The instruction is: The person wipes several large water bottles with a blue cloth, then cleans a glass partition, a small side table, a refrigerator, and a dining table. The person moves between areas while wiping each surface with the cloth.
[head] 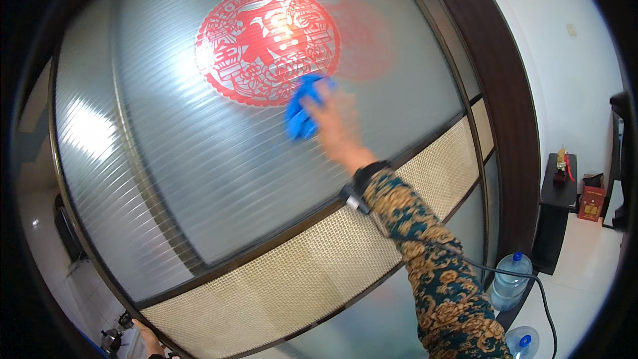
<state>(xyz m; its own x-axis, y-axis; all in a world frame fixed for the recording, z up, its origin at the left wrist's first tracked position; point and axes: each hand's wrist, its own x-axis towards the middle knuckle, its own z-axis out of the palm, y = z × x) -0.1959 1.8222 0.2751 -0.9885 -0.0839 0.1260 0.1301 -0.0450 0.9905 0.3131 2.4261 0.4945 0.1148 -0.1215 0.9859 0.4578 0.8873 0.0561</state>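
A blue cloth [301,112] is pressed by my right hand [336,122] against the ribbed glass panel [239,179] of a framed door, just at the lower edge of a round red paper-cut decoration [224,42]. Motion blurs the hand and cloth. A black band with a small device and cable is on my right wrist, over a patterned sleeve. At the lower left, my left hand [148,338] rests on the door's dark edge frame; its fingers are partly hidden and I see no object in it.
Below the glass runs a woven mesh band [299,264] in the door. Large water bottles [509,284] stand on the floor at the right, near a black cabinet [556,199] with a figurine and a red box [591,203]. A metal kettle [110,341] is at the lower left.
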